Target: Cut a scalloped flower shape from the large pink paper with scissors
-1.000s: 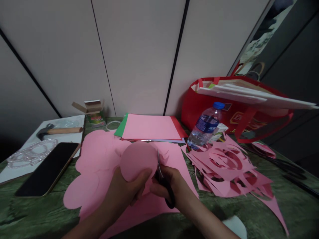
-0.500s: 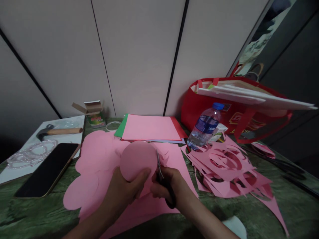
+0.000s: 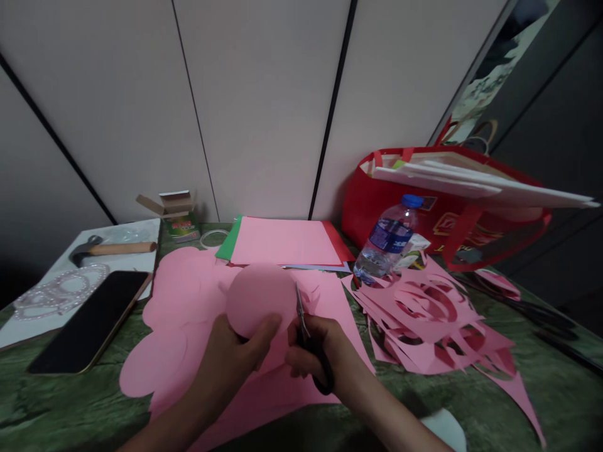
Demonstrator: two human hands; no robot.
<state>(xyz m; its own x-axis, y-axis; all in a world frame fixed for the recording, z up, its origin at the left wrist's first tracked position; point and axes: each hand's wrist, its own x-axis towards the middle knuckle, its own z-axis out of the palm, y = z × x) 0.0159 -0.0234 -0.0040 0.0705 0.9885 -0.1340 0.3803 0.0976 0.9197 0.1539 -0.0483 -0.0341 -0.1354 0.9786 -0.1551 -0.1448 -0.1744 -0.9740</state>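
My left hand (image 3: 240, 348) pinches a round pink paper disc (image 3: 259, 295), thumb on its face and the fingers behind it. In my right hand (image 3: 320, 348) is a pair of scissors (image 3: 301, 307) with dark handles; the blades point up along the disc's right edge. Curled pink trimmings (image 3: 311, 298) show just right of the blades. Below both hands lie pink paper sheets (image 3: 264, 402), with several cut pink circles (image 3: 153, 364) piled to the left.
Pink offcuts (image 3: 424, 320) are heaped on the right, before a water bottle (image 3: 386, 238) and a red bag (image 3: 362, 201). A phone (image 3: 89, 320), a hammer (image 3: 117, 248) and clear beaded rings (image 3: 61, 292) lie left. Coloured paper (image 3: 287, 242) is stacked behind, near a small box (image 3: 181, 223).
The paper disc has shifted very slightly up and left in my left hand. My right hand and the scissors stay almost in place at its edge.
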